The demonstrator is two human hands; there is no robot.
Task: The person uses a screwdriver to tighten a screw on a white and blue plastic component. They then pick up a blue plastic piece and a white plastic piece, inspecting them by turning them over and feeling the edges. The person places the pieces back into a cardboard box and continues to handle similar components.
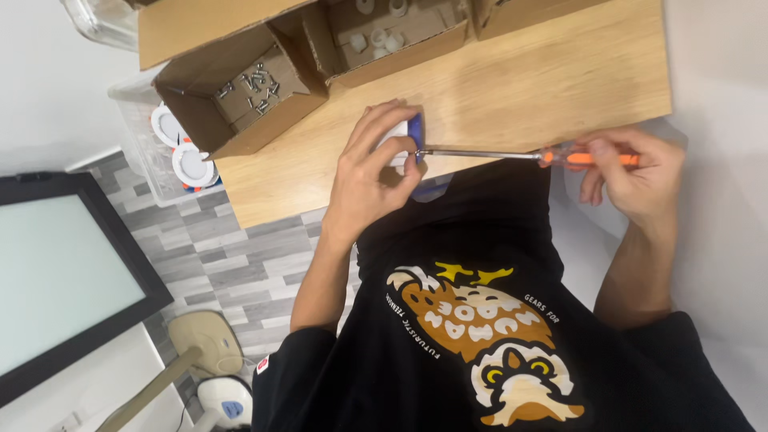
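Half the white part (398, 138) hides under left hand (370, 172) (screwdriver (512, 155) tip too)

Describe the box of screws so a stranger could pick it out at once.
Start at the wooden table and look to its corner farthest from the screwdriver. The open cardboard box sits there at an angle. Unlike the neighbouring box, which holds white plastic pieces, it contains small loose dark metal screws.

Left hand (372, 164) curled, fingers pinched (thumb underneath); right hand (636, 172) closed in a grip
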